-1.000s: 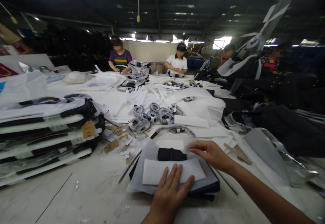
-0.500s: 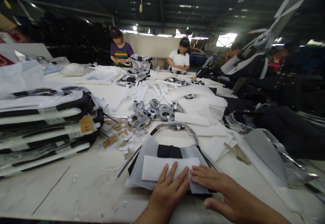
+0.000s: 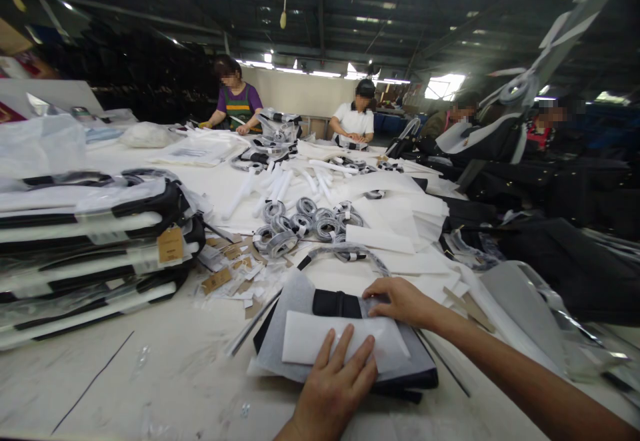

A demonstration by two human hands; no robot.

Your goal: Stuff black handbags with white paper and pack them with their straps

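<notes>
The left hand [image 3: 334, 388] lies open and flat on the white folded sheet [image 3: 310, 344], pinning rather than gripping it. The right hand [image 3: 400, 300], also grasping nothing, presses its fingertips on the grey tissue [image 3: 295, 301] just past that sheet's far right corner. Both layers sit loose on the black bag [image 3: 336, 304] beneath the sheet, so an uneven push could skew or crease them.
</notes>
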